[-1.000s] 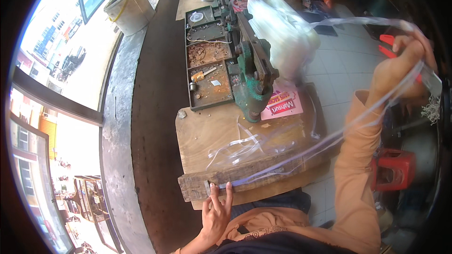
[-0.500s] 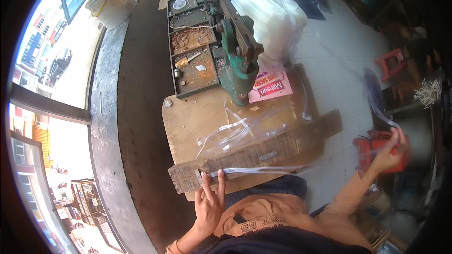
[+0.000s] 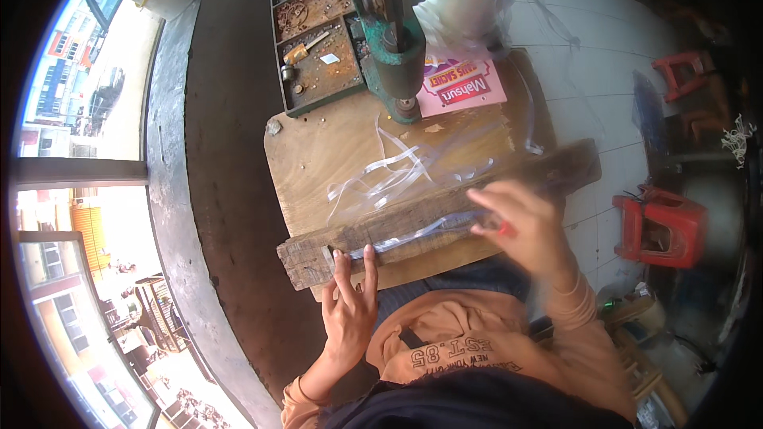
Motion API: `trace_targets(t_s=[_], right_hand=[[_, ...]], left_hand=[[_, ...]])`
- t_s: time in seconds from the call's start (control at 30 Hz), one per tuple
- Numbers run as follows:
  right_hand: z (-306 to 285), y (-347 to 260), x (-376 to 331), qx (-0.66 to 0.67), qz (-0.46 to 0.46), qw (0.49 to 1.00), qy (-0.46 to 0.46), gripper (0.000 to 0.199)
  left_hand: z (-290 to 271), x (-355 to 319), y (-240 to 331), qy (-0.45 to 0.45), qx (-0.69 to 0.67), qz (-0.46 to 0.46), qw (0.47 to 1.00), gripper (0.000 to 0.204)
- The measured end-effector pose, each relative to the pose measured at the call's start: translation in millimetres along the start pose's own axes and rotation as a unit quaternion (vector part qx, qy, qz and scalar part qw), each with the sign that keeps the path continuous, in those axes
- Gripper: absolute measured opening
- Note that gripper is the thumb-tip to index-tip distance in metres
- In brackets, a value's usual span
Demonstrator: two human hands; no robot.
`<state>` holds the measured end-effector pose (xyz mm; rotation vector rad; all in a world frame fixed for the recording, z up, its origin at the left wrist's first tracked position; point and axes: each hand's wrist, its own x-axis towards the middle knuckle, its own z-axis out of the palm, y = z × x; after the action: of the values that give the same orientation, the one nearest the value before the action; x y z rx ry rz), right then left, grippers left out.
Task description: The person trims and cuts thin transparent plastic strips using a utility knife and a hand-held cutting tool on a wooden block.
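Observation:
A wooden beam (image 3: 350, 232) lies across the near part of the wooden board. My left hand (image 3: 347, 314) presses two outstretched fingertips on a clear plastic strip (image 3: 405, 238), beside a small metal piece (image 3: 327, 257) set in the beam's left end. The strip runs right along the beam, toward my right hand (image 3: 531, 232). That hand hovers over the beam, blurred, with index finger and thumb stretched apart. A small red patch (image 3: 506, 229) shows by its fingers, too smeared to make out. Loose clear strips (image 3: 397, 171) are tangled on the board (image 3: 310, 163) beyond the beam.
A green press (image 3: 397, 56) stands beyond the board, with a divided tray (image 3: 342, 99) of small metal parts on its left. Right of it are a pink printed sheet (image 3: 457, 89) and a pale plastic bundle (image 3: 469, 0). Red stools (image 3: 664, 230) stand on the tiled floor.
My right hand has swung in from the far right to above the beam, and the strips it trailed have left it. My left fingers still press the strip. The view has shifted.

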<state>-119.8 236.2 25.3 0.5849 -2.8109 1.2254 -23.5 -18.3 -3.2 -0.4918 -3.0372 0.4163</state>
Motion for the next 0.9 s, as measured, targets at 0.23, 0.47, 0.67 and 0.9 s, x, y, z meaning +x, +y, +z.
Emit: trace_targets(t_s=[0.23,0.47,0.67,0.9], right_hand=[[49.7,-25.8,18.2,-0.209,-0.230,0.941,-0.134,0.012],[54.1,-23.3,12.3,-0.252,-0.220,0.939,-0.080,0.011],[24.9,-17.0,13.3,-0.205,-0.159,0.963,-0.073,0.010],[39.2,-14.6,-5.5,-0.160,-0.127,0.976,-0.080,0.013]], left_hand=[[-3.2,7.1,0.2,0.007,0.016,0.039,0.999,0.052],[-7.9,9.4,-1.4,-0.003,0.028,0.047,0.999,0.051],[-5.6,7.0,0.3,-0.006,0.021,0.033,0.999,0.050],[-7.6,8.8,2.5,-0.013,0.014,0.030,0.999,0.050]])
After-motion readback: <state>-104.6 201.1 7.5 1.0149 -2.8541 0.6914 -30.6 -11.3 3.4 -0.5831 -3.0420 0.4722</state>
